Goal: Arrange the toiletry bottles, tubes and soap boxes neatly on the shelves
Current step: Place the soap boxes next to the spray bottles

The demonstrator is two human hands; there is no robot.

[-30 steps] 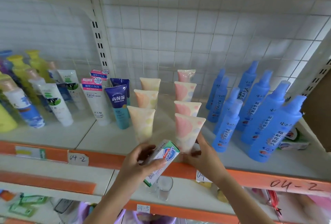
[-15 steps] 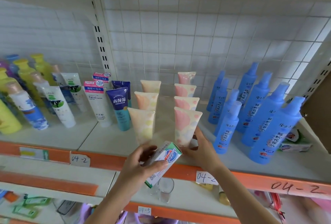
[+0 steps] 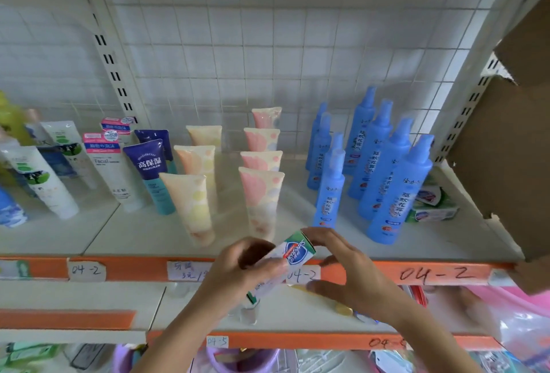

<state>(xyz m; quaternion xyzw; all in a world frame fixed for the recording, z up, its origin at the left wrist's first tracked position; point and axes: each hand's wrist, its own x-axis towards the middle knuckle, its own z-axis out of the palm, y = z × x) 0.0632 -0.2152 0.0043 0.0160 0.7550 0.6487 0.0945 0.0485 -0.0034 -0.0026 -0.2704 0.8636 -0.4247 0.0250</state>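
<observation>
Tubes (image 3: 262,197) and blue bottles (image 3: 384,170) already stand in rows on the shelf (image 3: 446,241), while both hands (left hand (image 3: 238,268) gripping, right hand (image 3: 348,271) pinching its top end) hold one unplaced soap box (image 3: 290,256) at the shelf's front edge.

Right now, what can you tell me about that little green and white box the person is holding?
The soap box looks like thin printed cardboard, white and green with a blue shield logo. It is closed and tilted, its upper end pointing up and right, held in front of the orange shelf edge. The left hand grips its lower part; the right hand touches its upper end with fingertips. Its lower end shows green below the left hand.
</observation>
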